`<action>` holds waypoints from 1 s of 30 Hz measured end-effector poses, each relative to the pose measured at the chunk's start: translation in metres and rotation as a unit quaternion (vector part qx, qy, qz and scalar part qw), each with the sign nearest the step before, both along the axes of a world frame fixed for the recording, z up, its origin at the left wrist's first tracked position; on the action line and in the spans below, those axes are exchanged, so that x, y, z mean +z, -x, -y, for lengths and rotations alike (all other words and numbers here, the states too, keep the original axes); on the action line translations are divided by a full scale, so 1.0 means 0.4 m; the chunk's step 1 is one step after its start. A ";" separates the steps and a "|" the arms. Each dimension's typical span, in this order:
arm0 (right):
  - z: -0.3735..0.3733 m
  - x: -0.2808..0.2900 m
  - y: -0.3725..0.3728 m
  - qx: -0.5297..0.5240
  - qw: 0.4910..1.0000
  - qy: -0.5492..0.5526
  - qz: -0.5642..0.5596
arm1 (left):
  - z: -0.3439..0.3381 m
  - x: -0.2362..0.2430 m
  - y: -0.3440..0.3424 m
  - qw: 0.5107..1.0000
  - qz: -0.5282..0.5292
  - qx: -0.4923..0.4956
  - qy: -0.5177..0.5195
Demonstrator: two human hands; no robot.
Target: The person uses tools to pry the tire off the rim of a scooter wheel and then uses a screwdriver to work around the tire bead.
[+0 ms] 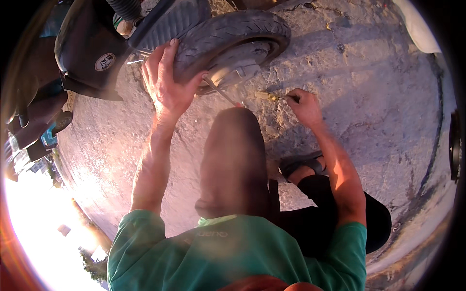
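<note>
A scooter's wheel with a black treaded tire (233,29) lies at the top middle. My left hand (167,89) grips the tire's near side, its fingers spread over the rubber and its thumb towards the rim. Beside that thumb, a thin metal rod (221,92) with a reddish end slants from the wheel towards my knee. My right hand (305,107) is closed in a pinch on a small tool with a thin shaft and a yellow, brass-coloured end (268,96). That end points left, near the wheel but apart from it. The tool's exact kind is unclear.
Dark scooter bodywork (92,53) fills the upper left. My bent knee (234,140) rises just below the wheel, and my sandalled foot (303,167) stands on the rough concrete ground (378,111). A pale rounded object (420,26) sits at the upper right. Strong glare whitens the lower left.
</note>
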State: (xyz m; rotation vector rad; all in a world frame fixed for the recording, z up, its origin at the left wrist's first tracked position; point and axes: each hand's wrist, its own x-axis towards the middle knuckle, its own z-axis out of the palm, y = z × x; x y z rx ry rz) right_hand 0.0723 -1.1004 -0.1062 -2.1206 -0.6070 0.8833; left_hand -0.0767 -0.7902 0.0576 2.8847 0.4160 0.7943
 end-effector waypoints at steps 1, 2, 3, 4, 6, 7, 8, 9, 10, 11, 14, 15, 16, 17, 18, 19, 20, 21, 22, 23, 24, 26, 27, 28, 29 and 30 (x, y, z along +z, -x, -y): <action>0.004 0.016 -0.020 0.000 1.000 -0.004 -0.012 | 0.003 0.000 -0.002 1.000 0.003 0.002 0.001; 0.005 0.024 -0.037 0.010 0.998 -0.038 -0.039 | 0.005 -0.002 0.001 1.000 0.003 0.003 0.009; -0.008 0.049 -0.044 0.031 0.998 -0.045 -0.012 | 0.004 0.000 0.005 1.000 0.004 0.006 0.015; -0.031 0.076 -0.041 0.051 0.997 -0.055 0.014 | 0.001 0.003 0.009 1.000 0.003 0.008 0.020; -0.051 0.059 -0.030 0.056 0.994 -0.074 0.065 | 0.005 0.014 0.010 1.000 -0.001 0.016 0.018; -0.047 -0.011 -0.007 0.036 0.992 -0.079 0.091 | 0.007 0.010 0.000 1.000 -0.001 0.013 0.021; -0.048 -0.067 0.008 0.018 0.989 -0.085 0.116 | 0.005 0.001 -0.008 1.000 0.001 0.013 0.028; -0.064 -0.101 0.018 -0.007 0.981 -0.107 0.163 | 0.002 0.002 -0.012 1.000 0.002 0.011 0.025; -0.079 -0.119 0.035 -0.031 0.970 -0.125 0.207 | 0.003 0.002 -0.011 1.000 0.001 0.010 0.026; -0.089 -0.136 0.051 -0.056 0.956 -0.141 0.252 | 0.003 0.001 -0.009 1.000 0.001 0.007 0.028; -0.105 -0.136 0.074 -0.076 0.987 -0.139 0.021 | 0.000 -0.012 -0.001 0.999 0.021 0.002 0.033; -0.093 -0.121 0.072 -0.068 0.991 -0.118 0.015 | 0.000 -0.014 -0.003 0.999 0.014 0.004 0.034; -0.073 -0.079 0.065 -0.057 0.993 -0.099 0.008 | 0.002 -0.009 -0.001 0.999 0.007 0.010 0.034; -0.054 -0.034 0.054 -0.047 0.996 -0.078 0.001 | 0.003 -0.006 -0.001 0.999 0.000 0.014 0.035; -0.039 0.025 0.030 -0.017 0.999 -0.026 -0.035 | 0.003 -0.005 -0.003 0.999 0.005 0.011 0.033; -0.027 0.094 0.001 0.014 0.997 0.028 -0.071 | 0.001 -0.008 -0.003 0.999 0.010 0.011 0.032; -0.014 0.159 -0.020 0.046 0.990 0.079 -0.108 | 0.002 -0.006 0.001 0.999 0.014 0.012 0.029; 0.003 0.215 -0.028 0.085 0.983 0.103 -0.123 | 0.003 0.004 0.010 0.999 0.009 0.017 0.025; 0.026 0.273 -0.032 0.121 0.975 0.127 -0.135 | 0.002 0.012 0.014 1.000 0.008 0.020 0.022; 0.047 0.334 -0.039 0.149 0.965 0.156 -0.147 | 0.002 0.009 0.006 1.000 0.010 0.016 0.025; 0.050 0.401 -0.040 0.141 0.958 0.152 -0.196 | 0.003 0.007 0.004 0.999 0.011 0.016 0.027; 0.026 0.530 -0.034 0.120 0.938 0.141 -0.292 | 0.004 0.005 -0.001 0.999 0.014 0.013 0.030; 0.000 0.584 -0.037 0.118 0.946 0.102 -0.283 | 0.004 0.004 -0.001 0.999 0.017 0.011 0.032; -0.027 0.633 -0.036 0.115 0.953 0.061 -0.274 | 0.003 0.004 -0.002 0.999 0.021 0.009 0.033; -0.042 0.660 -0.029 0.110 0.959 0.021 -0.262 | 0.002 0.003 -0.005 0.999 0.026 0.004 0.035; -0.052 0.655 -0.026 0.135 0.977 -0.010 -0.165 | 0.001 0.003 -0.003 0.999 0.023 0.007 0.036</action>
